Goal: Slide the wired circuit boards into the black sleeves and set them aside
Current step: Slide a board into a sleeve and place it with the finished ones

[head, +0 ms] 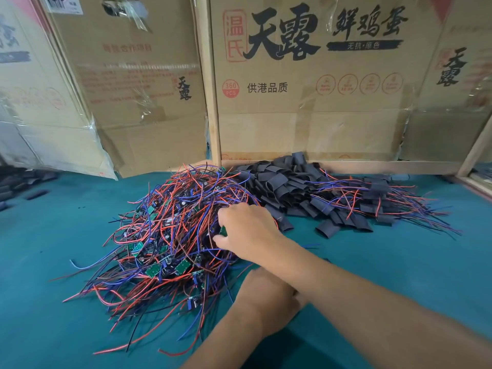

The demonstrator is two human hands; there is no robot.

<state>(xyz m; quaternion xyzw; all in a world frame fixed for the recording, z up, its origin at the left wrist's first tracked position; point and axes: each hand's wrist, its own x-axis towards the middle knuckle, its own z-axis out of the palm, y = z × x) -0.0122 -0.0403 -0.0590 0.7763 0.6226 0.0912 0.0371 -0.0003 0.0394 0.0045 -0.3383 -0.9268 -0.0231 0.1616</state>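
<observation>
A tangled pile of wired circuit boards [165, 235], small green boards with red, blue and black leads, lies on the teal table at centre left. My right hand [247, 230] reaches across into the pile's right side. Its thumb and curled fingers pinch a green board among the wires. My left hand [266, 288] lies beneath my right forearm near the pile's lower right edge, and its fingers are mostly hidden. Behind the pile, loose black sleeves [287, 187] are heaped together. To their right are sleeved boards [378, 198] with wires trailing out.
Large cardboard boxes [306, 102] stand upright along the back of the table. The teal table surface [80, 328] stretches to the front left. More black sleeves [16, 182] lie at the far left edge. A wooden frame edge [474, 155] runs at the far right.
</observation>
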